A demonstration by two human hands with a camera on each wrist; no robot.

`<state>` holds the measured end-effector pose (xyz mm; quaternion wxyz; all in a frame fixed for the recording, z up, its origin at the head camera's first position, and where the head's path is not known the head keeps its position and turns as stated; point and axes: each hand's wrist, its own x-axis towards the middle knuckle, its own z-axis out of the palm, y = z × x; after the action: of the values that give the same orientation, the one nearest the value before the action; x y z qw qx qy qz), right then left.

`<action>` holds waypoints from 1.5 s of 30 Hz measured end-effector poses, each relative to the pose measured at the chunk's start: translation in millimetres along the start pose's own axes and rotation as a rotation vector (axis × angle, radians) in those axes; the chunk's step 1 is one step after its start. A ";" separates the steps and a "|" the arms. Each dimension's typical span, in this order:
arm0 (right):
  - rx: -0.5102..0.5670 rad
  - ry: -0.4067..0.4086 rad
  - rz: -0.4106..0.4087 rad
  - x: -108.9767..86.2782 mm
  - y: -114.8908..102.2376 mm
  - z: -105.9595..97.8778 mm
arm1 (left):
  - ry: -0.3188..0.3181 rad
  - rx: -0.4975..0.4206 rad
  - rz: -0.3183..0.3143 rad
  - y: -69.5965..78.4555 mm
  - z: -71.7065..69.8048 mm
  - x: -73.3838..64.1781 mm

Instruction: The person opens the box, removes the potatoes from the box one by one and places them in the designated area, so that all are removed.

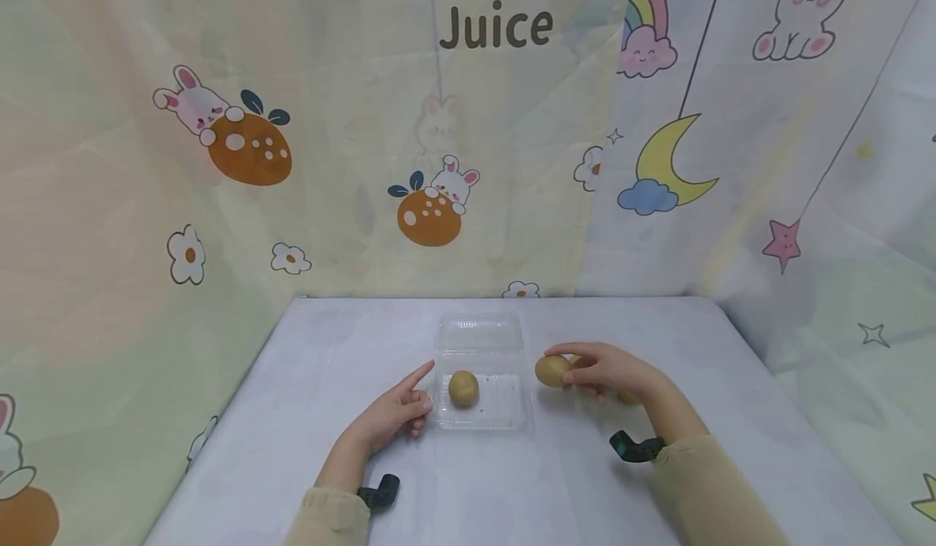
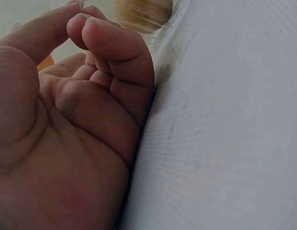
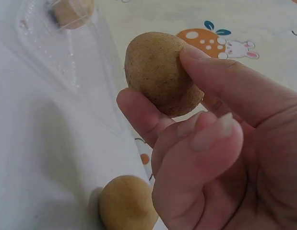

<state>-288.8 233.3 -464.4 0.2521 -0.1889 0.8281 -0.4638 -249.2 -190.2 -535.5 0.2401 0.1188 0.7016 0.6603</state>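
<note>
Between finger and thumb my right hand holds a potato, raised just right of a clear plastic clamshell box. The box lies with its lid folded back, and one potato sits in the left of its base. At the box's left edge is my left hand, index finger stretched along the side. Its thumb tip meets the clear rim in the left wrist view, pinching it against a finger mostly hidden behind; the lower fingers curl beside the table.
Another potato lies on the table beneath my right hand, partly hidden by it in the head view. The white-covered table meets a printed cloth backdrop at the back. Each wrist wears a small black camera.
</note>
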 end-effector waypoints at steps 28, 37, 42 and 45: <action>-0.010 0.003 0.011 -15.9 47.1 15.0 | 0.030 0.007 -0.012 -0.1 0.7 -0.5; -0.006 0.006 0.015 -17.5 49.1 15.1 | 0.019 0.011 -0.004 0.4 0.9 0.2; 0.023 -0.008 0.013 -17.3 50.6 14.6 | 0.021 0.010 -0.008 1.3 1.4 -0.4; 0.043 -0.021 0.015 -17.6 50.4 14.4 | 0.023 0.009 -0.011 2.0 1.5 -0.8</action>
<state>-270.1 258.4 -510.0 0.2682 -0.1820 0.8166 -0.4776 -248.1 -189.1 -533.3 0.2351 0.1086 0.7081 0.6569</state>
